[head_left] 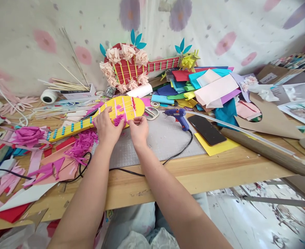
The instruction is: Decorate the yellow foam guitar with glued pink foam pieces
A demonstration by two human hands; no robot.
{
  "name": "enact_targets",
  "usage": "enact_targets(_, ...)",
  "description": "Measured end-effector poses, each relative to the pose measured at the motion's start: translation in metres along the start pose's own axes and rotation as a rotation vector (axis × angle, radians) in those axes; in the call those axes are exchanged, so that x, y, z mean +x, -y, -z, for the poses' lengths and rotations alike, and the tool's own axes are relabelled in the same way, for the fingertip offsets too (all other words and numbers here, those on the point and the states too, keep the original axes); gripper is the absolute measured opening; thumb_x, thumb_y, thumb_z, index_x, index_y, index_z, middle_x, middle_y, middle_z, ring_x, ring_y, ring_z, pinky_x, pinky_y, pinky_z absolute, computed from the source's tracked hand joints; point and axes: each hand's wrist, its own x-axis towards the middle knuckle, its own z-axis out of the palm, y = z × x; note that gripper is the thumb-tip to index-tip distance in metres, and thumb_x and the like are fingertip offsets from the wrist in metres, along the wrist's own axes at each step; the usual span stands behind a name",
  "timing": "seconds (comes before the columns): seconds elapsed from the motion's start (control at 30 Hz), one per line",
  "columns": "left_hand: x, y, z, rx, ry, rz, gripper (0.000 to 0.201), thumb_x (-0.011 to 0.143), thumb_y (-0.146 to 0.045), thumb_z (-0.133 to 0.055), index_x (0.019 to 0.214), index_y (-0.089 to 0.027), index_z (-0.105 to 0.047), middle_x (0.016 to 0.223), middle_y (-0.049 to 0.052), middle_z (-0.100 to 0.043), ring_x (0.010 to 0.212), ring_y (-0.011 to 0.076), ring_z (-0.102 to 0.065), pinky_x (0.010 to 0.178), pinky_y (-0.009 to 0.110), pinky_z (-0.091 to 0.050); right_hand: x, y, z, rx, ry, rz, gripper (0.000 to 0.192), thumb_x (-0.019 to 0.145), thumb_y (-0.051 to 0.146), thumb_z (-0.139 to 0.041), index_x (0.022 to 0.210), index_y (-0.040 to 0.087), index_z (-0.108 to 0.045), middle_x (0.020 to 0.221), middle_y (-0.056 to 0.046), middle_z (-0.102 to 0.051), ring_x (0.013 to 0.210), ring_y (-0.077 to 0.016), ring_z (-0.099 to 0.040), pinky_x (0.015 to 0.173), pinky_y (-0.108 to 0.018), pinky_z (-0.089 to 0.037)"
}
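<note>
A yellow paper guitar (127, 105) with pink strings and blue frets lies flat on the grey cutting mat (162, 138). My left hand (106, 126) rests on the guitar body's near edge, its fingers pressing a magenta crepe paper flower (119, 119) against it. My right hand (139, 128) pinches the same flower from the right side. Both hands touch the guitar body.
A blue glue gun (177, 115) and a black phone (206, 129) lie right of my hands. Scissors (151, 112), a stack of coloured paper (201, 88), a red flower guitar (131, 65), a cardboard tube (265, 151) and pink scraps (51, 162) crowd the wooden table (206, 171).
</note>
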Motion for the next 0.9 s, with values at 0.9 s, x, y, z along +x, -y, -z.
enact_targets(0.9, -0.001, 0.000, -0.002, 0.007, -0.001, -0.028, 0.045, 0.071, -0.034, -0.063, 0.112, -0.019, -0.051, 0.114, 0.011, -0.060, 0.111, 0.0267, -0.051, 0.099, 0.042, -0.028, 0.014, -0.019, 0.004, -0.095, 0.192, 0.121, 0.017, 0.081, 0.029, -0.041, 0.094, 0.023, -0.050, 0.086, -0.004, -0.065, 0.071, -0.0166, -0.061, 0.060, -0.029, -0.047)
